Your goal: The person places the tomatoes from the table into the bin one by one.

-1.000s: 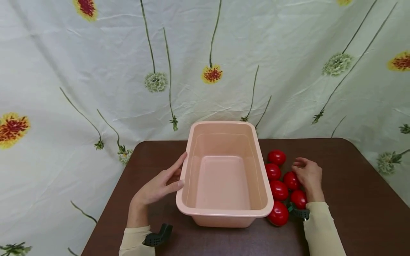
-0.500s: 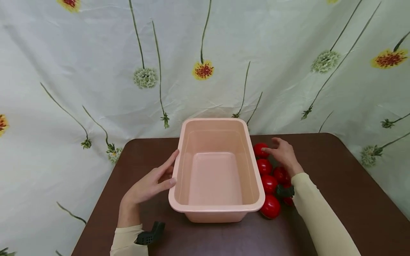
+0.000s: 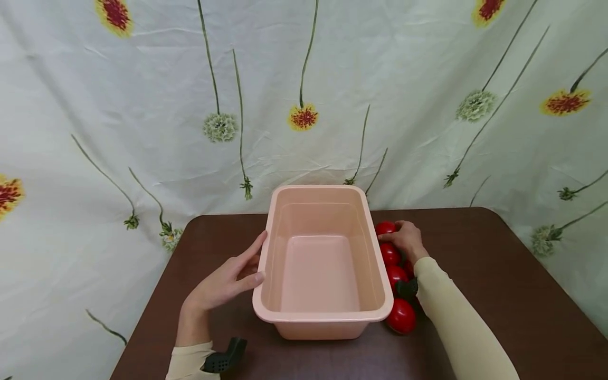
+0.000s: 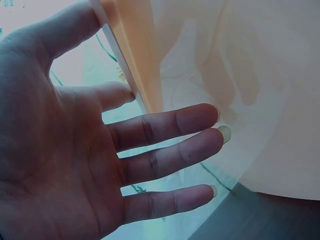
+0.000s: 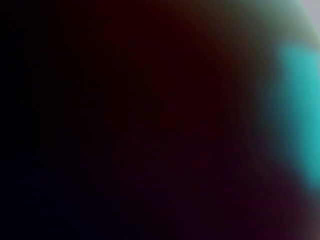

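Note:
A pink plastic basin (image 3: 320, 274) stands in the middle of the table. My left hand (image 3: 225, 282) rests against its left rim, thumb and forefinger touching the edge. In the left wrist view the hand's (image 4: 75, 140) other fingers extend straight along the outer wall. Right of the basin, my right hand (image 3: 407, 240) has its thumb and fingers around the farthest glossy red ball (image 3: 385, 227), partly hidden. Nearer lie other red balls, including a second one (image 3: 390, 254) and the nearest one (image 3: 401, 316); sleeve and wrist strap cover some. The right wrist view is dark and blurred.
The dark brown table (image 3: 480, 269) has rounded far corners. Behind it hangs a pale cloth (image 3: 418, 63) printed with flowers. A black wrist device (image 3: 225, 356) sits on the left sleeve, another (image 3: 407, 288) on the right, just above the balls.
My right hand has moved away from the nearer balls to the farthest one and closed its fingers around it. The left hand keeps its place on the basin rim. The head view has shifted slightly.

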Tool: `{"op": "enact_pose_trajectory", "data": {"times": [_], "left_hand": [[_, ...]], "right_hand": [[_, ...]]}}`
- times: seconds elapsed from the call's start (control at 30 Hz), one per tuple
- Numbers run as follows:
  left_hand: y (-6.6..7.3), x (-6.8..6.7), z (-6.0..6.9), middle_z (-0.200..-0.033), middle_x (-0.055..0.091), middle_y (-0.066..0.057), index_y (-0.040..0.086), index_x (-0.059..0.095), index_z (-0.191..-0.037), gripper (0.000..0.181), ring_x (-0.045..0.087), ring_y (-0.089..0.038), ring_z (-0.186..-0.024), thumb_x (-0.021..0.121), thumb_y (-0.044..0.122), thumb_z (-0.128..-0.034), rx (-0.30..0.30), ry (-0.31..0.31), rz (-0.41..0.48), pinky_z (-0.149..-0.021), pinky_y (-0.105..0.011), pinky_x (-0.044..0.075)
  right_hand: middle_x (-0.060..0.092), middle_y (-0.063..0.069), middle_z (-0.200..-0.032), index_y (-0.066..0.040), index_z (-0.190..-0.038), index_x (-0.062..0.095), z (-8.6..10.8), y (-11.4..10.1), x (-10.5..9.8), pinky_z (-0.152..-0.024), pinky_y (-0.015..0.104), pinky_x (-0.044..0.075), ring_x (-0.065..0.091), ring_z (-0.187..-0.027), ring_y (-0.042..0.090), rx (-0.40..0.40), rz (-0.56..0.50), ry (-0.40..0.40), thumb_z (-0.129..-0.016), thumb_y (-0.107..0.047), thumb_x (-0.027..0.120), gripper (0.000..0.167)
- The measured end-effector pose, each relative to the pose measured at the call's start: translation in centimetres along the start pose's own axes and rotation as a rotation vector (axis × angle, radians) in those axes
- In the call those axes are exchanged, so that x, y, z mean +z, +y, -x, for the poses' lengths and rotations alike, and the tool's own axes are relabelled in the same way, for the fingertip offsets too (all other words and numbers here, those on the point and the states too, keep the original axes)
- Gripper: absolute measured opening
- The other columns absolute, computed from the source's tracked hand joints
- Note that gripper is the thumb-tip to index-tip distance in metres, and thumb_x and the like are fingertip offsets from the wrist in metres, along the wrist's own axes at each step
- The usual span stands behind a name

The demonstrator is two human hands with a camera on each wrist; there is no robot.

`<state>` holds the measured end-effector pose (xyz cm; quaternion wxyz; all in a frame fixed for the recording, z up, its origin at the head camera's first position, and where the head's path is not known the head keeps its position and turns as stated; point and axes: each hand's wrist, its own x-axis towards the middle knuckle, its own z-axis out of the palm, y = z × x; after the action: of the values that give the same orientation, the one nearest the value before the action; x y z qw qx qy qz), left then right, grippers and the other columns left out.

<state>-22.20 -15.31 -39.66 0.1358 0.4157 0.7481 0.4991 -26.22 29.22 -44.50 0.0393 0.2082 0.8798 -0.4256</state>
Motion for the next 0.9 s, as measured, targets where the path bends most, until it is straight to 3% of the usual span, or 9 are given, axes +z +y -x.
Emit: {"op": "enact_pose_trajectory", "data": {"times": [0.17,0.43,0.57,0.73,0.9], "left_hand": [[0.1,0.0,0.3,-0.13,0.061,-0.02,0.018,0.007,-0.158,0.077,0.066,-0.025,-0.112,0.053,0.008,-0.0978,-0.003,0.002,-0.011,-0.092,-0.022,0.052],[-0.2,0.2,0.3,-0.129,0.062,-0.019,0.019,0.008,-0.158,0.077,0.065,-0.027,-0.113,0.054,0.009,-0.0976,-0.018,0.012,-0.008,-0.093,-0.02,0.051],[-0.1,0.0,0.2,-0.133,0.06,-0.017,0.018,0.007,-0.158,0.077,0.065,-0.028,-0.115,0.054,0.01,-0.0976,-0.006,0.006,-0.005,-0.094,-0.022,0.051],[0.0,-0.2,0.0,-0.131,0.061,-0.015,0.018,0.007,-0.158,0.078,0.065,-0.02,-0.113,0.055,0.011,-0.0973,-0.004,0.008,-0.022,-0.094,-0.023,0.052],[-0.2,-0.1,0.1,-0.13,0.061,-0.016,0.019,0.007,-0.158,0.078,0.065,-0.026,-0.113,0.054,0.01,-0.0974,-0.006,-0.001,-0.006,-0.094,-0.023,0.052]], "right_hand": [[0.047,0.027,-0.139,0.0,-0.144,0.041,0.4,0.0,0.2,-0.097,0.058,0.048,0.049,-0.121,0.043,0.028,-0.024,0.046,-0.085,-0.027,0.075,0.073],[0.047,0.023,-0.143,-0.005,-0.145,0.043,2.3,0.4,-2.0,-0.104,0.054,0.042,0.043,-0.126,0.038,-0.028,-0.158,0.13,-0.086,-0.033,0.073,0.072],[0.046,0.019,-0.147,-0.011,-0.149,0.039,3.8,-0.1,-3.3,-0.107,0.052,0.042,0.045,-0.129,0.036,-0.05,-0.296,0.145,-0.085,-0.039,0.074,0.079],[0.048,0.013,-0.146,-0.015,-0.147,0.043,5.9,-0.9,-4.1,-0.108,0.049,0.041,0.045,-0.126,0.027,-0.047,-0.459,0.168,-0.079,-0.05,0.077,0.084],[0.052,0.013,-0.143,-0.016,-0.144,0.047,8.5,-1.6,-4.1,-0.1,0.042,0.043,0.046,-0.119,0.022,-0.077,-0.443,0.17,-0.08,-0.05,0.075,0.078]]}}
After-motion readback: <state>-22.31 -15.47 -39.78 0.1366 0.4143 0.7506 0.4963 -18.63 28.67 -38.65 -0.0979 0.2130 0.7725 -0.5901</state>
